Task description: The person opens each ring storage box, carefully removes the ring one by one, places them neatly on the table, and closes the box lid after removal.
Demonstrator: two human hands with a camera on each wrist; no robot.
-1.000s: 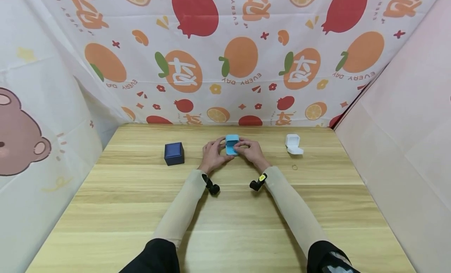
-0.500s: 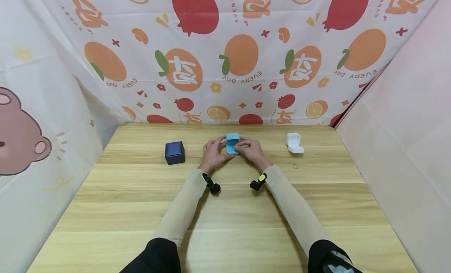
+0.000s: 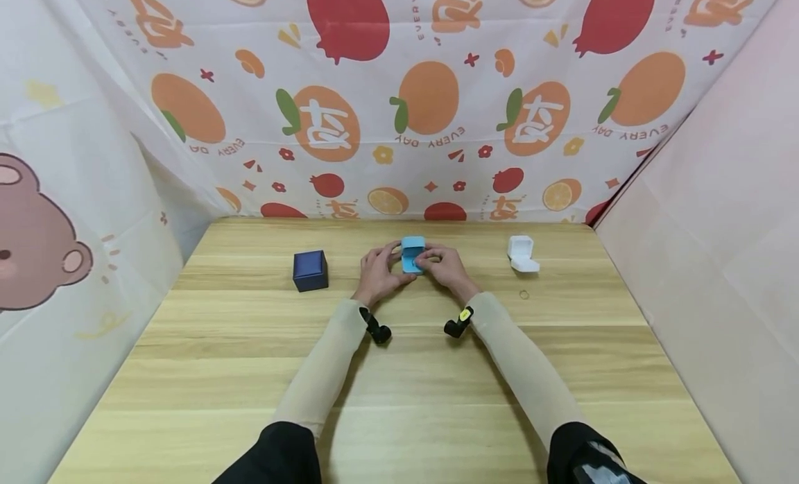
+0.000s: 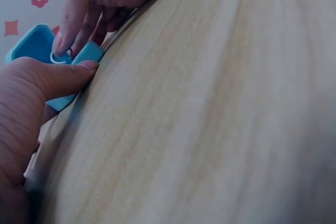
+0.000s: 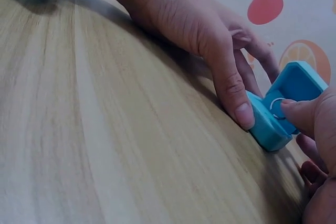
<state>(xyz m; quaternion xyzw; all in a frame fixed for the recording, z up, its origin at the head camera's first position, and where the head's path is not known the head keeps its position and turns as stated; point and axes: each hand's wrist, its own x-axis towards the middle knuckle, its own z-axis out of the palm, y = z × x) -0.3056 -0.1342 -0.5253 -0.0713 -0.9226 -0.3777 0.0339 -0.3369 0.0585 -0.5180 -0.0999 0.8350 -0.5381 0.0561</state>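
Note:
A light-blue ring box stands with its lid up at the back middle of the table. My left hand holds its base from the left, the thumb pressed along the front edge, as the right wrist view shows. From the other side my right hand reaches into it, thumb and forefinger pinching a silver ring at the cushion slot. In the left wrist view the ring shows as a thin pale arc under the fingertips; its lower part is hidden in the box.
A closed navy box sits to the left on the wooden table. At the right, a white ring box lies with its lid up, and a thin gold-coloured ring is in front of it. Printed curtains close off the back.

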